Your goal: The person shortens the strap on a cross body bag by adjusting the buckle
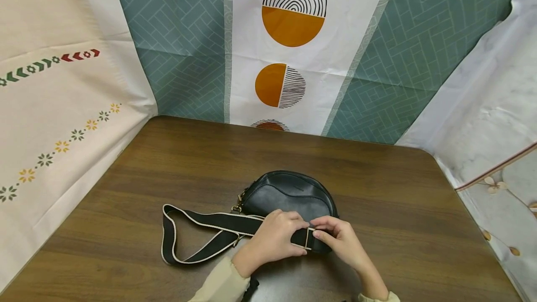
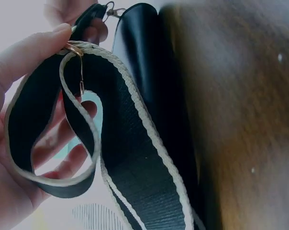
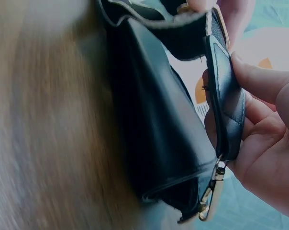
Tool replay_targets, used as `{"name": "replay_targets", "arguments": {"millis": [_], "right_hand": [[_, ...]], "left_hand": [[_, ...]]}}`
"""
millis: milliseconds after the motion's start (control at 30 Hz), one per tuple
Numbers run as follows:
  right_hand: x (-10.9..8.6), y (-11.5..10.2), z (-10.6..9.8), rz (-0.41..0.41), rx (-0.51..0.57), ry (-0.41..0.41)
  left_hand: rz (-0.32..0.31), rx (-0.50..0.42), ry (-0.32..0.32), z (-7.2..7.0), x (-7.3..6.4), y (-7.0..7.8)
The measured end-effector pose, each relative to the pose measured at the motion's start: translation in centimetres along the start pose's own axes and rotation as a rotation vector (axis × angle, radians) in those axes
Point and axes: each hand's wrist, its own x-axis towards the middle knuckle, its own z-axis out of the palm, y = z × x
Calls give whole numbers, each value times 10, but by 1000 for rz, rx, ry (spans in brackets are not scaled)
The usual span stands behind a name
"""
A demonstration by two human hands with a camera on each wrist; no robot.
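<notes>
A black half-moon handbag (image 1: 289,195) lies on the wooden table. Its black strap (image 1: 218,220) with cream braided edges loops out to the left. My left hand (image 1: 277,234) grips the strap beside a gold-coloured metal slider (image 1: 308,238); in the left wrist view the strap (image 2: 130,134) curls in a loop by the thumb. My right hand (image 1: 341,241) pinches the strap's black leather end tab (image 3: 226,96), just right of the slider. From that tab a gold swivel clasp (image 3: 211,191) runs to the bag's side. The hands hide the bag's lower front.
The brown table (image 1: 126,199) extends around the bag. A patterned cloth (image 1: 277,50) hangs behind its far edge, with a cream cloth (image 1: 63,106) at left and a white one (image 1: 482,129) at right. Something small and dark (image 1: 251,289) shows by the left sleeve.
</notes>
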Motion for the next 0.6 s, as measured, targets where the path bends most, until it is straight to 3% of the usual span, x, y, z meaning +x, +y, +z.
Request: {"name": "replay_targets", "arguments": {"millis": [133,367,600], "right_hand": [[1,-1,5,-24,33,7],[0,-1,8,-39,7,89],[0,0,9,-79,-3,94]], "left_hand": [[5,-17,-5,2,0,1],[-3,-32,10,3,0,2],[2,-32,17,4,0,3]]}}
